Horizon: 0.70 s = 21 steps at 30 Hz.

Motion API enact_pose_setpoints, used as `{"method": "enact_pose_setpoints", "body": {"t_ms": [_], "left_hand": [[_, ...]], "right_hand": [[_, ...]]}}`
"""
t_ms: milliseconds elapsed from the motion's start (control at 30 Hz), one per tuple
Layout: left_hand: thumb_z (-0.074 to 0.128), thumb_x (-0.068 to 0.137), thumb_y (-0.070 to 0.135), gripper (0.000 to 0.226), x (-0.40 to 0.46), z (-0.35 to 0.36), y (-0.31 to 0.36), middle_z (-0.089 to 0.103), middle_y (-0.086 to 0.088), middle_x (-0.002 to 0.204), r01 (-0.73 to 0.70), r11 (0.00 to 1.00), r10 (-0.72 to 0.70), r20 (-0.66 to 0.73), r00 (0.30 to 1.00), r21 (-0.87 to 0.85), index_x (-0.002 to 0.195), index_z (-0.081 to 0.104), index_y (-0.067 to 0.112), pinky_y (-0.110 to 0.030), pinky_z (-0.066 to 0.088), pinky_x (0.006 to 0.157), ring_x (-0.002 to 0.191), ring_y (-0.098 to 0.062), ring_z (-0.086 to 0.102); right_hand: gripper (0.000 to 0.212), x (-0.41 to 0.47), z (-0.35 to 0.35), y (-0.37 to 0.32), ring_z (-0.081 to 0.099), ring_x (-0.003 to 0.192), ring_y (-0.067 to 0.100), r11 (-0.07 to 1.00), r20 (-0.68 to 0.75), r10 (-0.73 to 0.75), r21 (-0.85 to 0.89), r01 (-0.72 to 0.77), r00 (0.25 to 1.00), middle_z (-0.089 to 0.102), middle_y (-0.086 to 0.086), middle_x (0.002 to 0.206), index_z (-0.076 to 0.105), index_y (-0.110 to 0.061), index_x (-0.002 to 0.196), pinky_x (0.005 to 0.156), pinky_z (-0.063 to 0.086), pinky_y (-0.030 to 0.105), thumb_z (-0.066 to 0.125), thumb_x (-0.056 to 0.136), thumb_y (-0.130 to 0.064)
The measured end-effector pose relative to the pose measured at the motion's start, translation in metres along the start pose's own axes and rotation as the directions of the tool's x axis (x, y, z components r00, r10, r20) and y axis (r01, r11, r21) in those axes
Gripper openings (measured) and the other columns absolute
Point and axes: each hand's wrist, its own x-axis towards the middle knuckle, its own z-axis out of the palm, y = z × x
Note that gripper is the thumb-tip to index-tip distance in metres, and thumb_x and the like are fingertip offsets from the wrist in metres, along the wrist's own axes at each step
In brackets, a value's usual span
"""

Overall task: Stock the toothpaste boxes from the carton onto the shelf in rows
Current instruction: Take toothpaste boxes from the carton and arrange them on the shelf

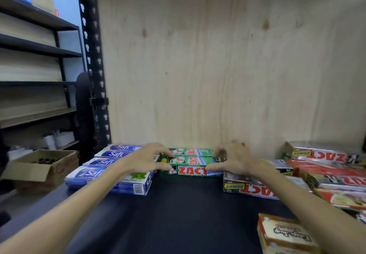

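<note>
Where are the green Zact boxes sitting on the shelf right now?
In the head view, the green Zact boxes lie mid-shelf against the plywood back, between the blue Safi boxes and the Zact Smokers boxes.

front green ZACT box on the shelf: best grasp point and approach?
Probably the two short ends of the front green ZACT box, pinched from left and right. It lies flat and long, another green box close behind; both hands already sit at those ends.

The dark shelf (178, 210) carries blue boxes (111, 172) at nine o'clock, green boxes (191, 161) at twelve, red boxes (316, 174) at three.
</note>
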Motion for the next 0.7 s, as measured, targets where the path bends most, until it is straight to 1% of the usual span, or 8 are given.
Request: {"method": "enact_pose_setpoints", "body": {"t_ms": [100, 200, 267, 367, 467, 567, 633, 700], "left_hand": [[0.078, 0.082, 0.049, 0.047, 0.005, 0.002, 0.000, 0.048, 0.015, 0.128, 0.016, 1.000, -0.016, -0.029, 0.999, 0.010, 0.125, 0.060, 0.042, -0.032, 0.038, 0.108, 0.121, -0.005, 0.047], [0.085, 0.075, 0.043, 0.075, 0.002, 0.005, 0.000, 0.052, 0.009, 0.128, 0.023, 0.996, -0.033, -0.101, 0.994, -0.090, 0.138, 0.045, 0.035, -0.029, 0.044, 0.103, 0.117, -0.004, 0.053], [0.086, 0.074, 0.044, 0.087, 0.000, 0.006, -0.001, 0.053, 0.008, 0.134, 0.040, 0.992, -0.053, -0.104, 0.993, -0.121, 0.146, 0.039, 0.032, -0.030, 0.044, 0.105, 0.120, -0.007, 0.054], [0.084, 0.075, 0.045, 0.079, 0.001, 0.006, -0.002, 0.055, 0.011, 0.141, 0.080, 0.993, -0.090, -0.115, 0.989, -0.086, 0.144, 0.049, 0.029, -0.037, 0.041, 0.112, 0.127, -0.009, 0.052], [0.086, 0.074, 0.040, 0.067, 0.002, 0.005, -0.001, 0.060, 0.008, 0.138, 0.094, 0.992, -0.104, -0.128, 0.986, -0.081, 0.135, 0.061, 0.030, -0.032, 0.040, 0.108, 0.122, -0.008, 0.054], [0.088, 0.071, 0.041, 0.059, 0.004, 0.002, -0.001, 0.062, 0.010, 0.135, 0.098, 0.992, -0.109, -0.150, 0.983, -0.078, 0.126, 0.068, 0.033, -0.030, 0.041, 0.104, 0.119, -0.009, 0.057], [0.088, 0.070, 0.043, 0.053, 0.004, 0.001, -0.003, 0.064, 0.014, 0.131, 0.100, 0.991, -0.113, -0.152, 0.982, -0.089, 0.121, 0.071, 0.036, -0.033, 0.043, 0.105, 0.116, -0.008, 0.059], [0.087, 0.072, 0.043, 0.052, 0.004, 0.001, -0.004, 0.065, 0.015, 0.130, 0.105, 0.991, -0.117, -0.147, 0.982, -0.086, 0.121, 0.071, 0.036, -0.032, 0.044, 0.104, 0.115, -0.008, 0.059]], "right_hand": [[0.074, 0.005, 0.003, 0.006, 0.055, 0.102, 0.015, 1.000, -0.002, -0.010, 0.006, 0.010, 1.000, 0.067, -0.010, 0.103, 0.069, -0.033, 0.095, 0.092, 0.048, 0.040, 0.067, 0.049, -0.090], [0.084, 0.003, 0.010, 0.009, 0.060, 0.098, 0.012, 0.994, -0.023, 0.026, 0.106, -0.023, 0.999, 0.068, -0.010, 0.105, 0.070, -0.031, 0.099, 0.094, 0.050, 0.040, 0.068, 0.043, -0.092], [0.091, 0.001, 0.011, 0.007, 0.061, 0.097, 0.010, 0.986, -0.046, 0.053, 0.161, -0.045, 0.998, 0.067, -0.014, 0.102, 0.066, -0.033, 0.102, 0.098, 0.047, 0.043, 0.065, 0.036, -0.096], [0.089, -0.003, 0.013, 0.004, 0.059, 0.096, 0.004, 0.975, -0.110, 0.090, 0.215, -0.065, 0.990, 0.066, -0.017, 0.098, 0.049, -0.036, 0.116, 0.093, 0.034, 0.037, 0.082, 0.046, -0.079], [0.092, -0.001, 0.013, 0.008, 0.062, 0.099, 0.005, 0.939, -0.016, 0.125, 0.324, -0.114, 0.992, 0.069, -0.013, 0.101, 0.048, -0.034, 0.122, 0.083, 0.041, 0.029, 0.085, 0.047, -0.072], [0.093, 0.002, 0.015, 0.013, 0.064, 0.102, 0.005, 0.920, 0.050, 0.144, 0.362, -0.153, 0.988, 0.070, -0.011, 0.110, 0.060, -0.036, 0.120, 0.093, 0.050, 0.032, 0.080, 0.041, -0.080], [0.094, 0.002, 0.016, 0.014, 0.064, 0.105, 0.009, 0.920, 0.060, 0.147, 0.357, -0.159, 0.987, 0.068, -0.011, 0.112, 0.062, -0.035, 0.124, 0.098, 0.050, 0.035, 0.078, 0.044, -0.081], [0.096, 0.002, 0.015, 0.014, 0.062, 0.110, 0.013, 0.932, 0.066, 0.156, 0.320, -0.169, 0.986, 0.065, -0.013, 0.112, 0.061, -0.037, 0.130, 0.106, 0.044, 0.044, 0.073, 0.048, -0.083]]}}
